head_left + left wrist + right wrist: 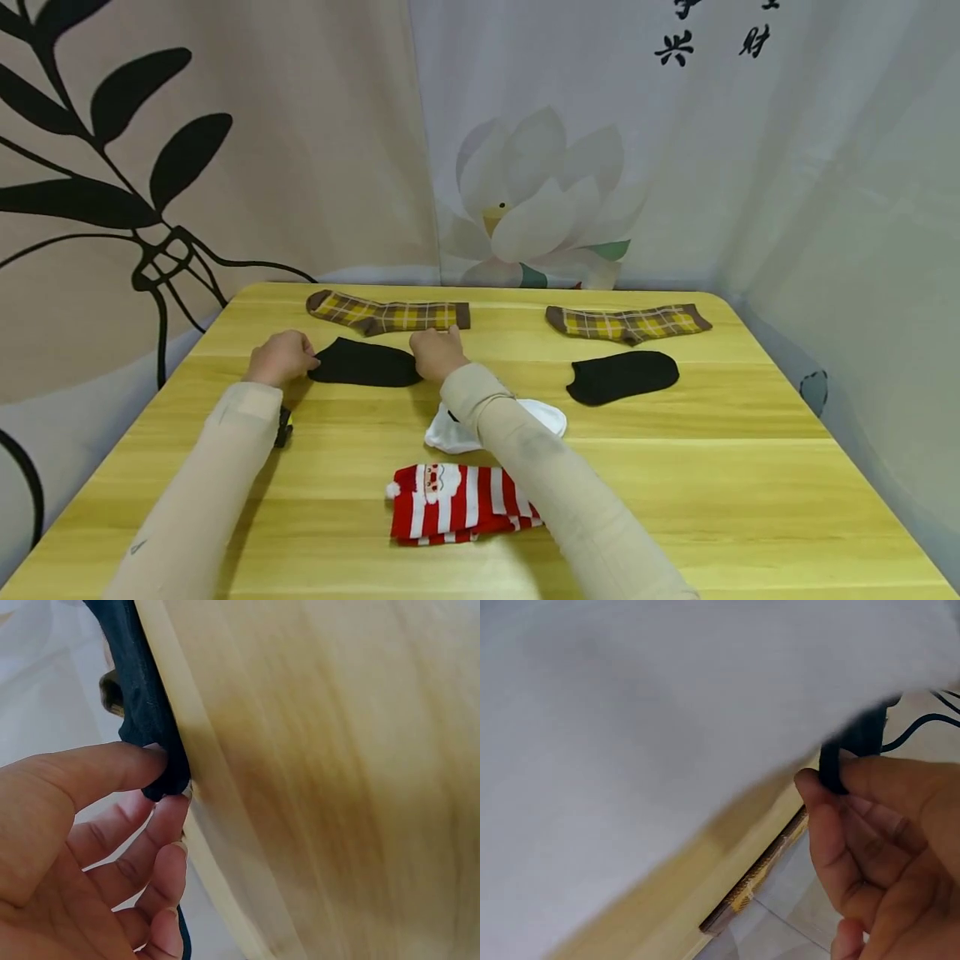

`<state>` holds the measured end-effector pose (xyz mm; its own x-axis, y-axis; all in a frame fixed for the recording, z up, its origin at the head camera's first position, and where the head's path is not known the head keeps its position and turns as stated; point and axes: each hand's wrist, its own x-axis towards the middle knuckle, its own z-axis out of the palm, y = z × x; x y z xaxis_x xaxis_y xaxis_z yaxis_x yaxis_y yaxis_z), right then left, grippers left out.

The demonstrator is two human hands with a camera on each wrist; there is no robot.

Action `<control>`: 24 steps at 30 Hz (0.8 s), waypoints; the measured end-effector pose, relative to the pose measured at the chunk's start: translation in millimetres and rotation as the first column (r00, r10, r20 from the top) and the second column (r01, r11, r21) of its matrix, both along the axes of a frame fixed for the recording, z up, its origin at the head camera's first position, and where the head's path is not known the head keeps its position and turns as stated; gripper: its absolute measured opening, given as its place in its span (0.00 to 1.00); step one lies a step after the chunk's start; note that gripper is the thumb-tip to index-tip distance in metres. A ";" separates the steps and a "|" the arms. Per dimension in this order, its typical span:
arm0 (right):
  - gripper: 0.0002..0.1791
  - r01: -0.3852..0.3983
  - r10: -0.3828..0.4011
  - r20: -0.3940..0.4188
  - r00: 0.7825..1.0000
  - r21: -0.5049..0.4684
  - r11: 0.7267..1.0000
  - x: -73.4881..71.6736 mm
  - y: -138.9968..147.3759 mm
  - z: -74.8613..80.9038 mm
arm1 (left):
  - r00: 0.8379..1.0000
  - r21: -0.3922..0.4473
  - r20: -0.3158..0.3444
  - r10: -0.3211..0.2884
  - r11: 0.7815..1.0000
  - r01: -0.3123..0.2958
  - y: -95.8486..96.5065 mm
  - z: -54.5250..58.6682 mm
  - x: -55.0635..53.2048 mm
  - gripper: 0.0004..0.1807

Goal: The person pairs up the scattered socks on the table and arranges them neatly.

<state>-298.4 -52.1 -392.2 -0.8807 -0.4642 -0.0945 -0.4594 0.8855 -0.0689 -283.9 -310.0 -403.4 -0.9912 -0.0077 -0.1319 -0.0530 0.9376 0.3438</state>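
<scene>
A black ankle sock lies flat on the left half of the table, stretched between both hands. My left hand pinches its left end between thumb and fingers, which the left wrist view shows on the dark fabric. At the other end my right hand pinches the sock, with the dark edge between thumb and forefinger in the right wrist view. Just behind lies a brown and yellow plaid sock. A white sock lies partly hidden under the right forearm.
Red and white striped socks with a Santa face lie near the front, partly behind the right sleeve. On the right half are another plaid sock and another black sock. A curtain hangs behind the wooden table.
</scene>
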 end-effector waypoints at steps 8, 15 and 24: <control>0.05 -0.034 0.031 -0.043 0.999 -0.072 0.997 4.9 2.9 8.6 | 1.000 0.043 0.001 -0.005 0.999 0.005 -4.5 1.7 4.8 0.10; 0.05 -0.064 0.058 -0.055 0.997 -0.110 0.992 11.2 8.8 17.0 | 0.999 0.137 -0.040 -0.009 0.990 0.014 -7.5 0.5 15.0 0.13; 0.13 -0.118 0.107 -0.065 0.992 -0.186 0.975 14.1 27.4 37.9 | 0.999 0.193 -0.053 -0.010 0.981 0.020 0.6 13.7 22.0 0.17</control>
<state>-284.3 -24.6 -354.3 -0.8232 -0.5654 0.0513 -0.5629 0.8013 -0.2024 -261.9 -309.4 -389.7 -0.9965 0.0276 -0.0784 -0.0173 0.8534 0.5210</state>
